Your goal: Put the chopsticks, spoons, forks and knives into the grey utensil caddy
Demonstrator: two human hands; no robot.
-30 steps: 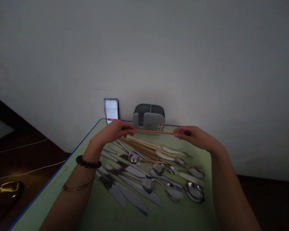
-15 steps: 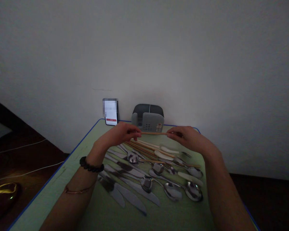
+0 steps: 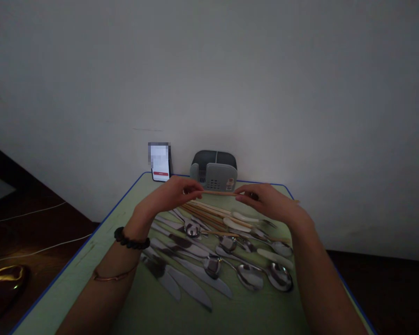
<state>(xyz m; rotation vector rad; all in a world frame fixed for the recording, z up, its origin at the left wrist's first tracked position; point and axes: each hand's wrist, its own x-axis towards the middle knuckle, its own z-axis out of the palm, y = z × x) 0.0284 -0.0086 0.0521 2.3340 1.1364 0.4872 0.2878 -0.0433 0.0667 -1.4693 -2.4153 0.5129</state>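
Chopstick [image 3: 219,192], pinched in the fingers of left hand [image 3: 172,193] and right hand [image 3: 267,199]; cutlery [image 3: 212,266] on green table [image 3: 230,318]

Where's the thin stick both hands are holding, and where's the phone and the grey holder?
Thin stick [image 3: 219,193]: head view, on the middle of its bare length.
Phone [image 3: 160,164]: head view, on its lit screen.
Grey holder [image 3: 217,172]: head view, on its front wall.
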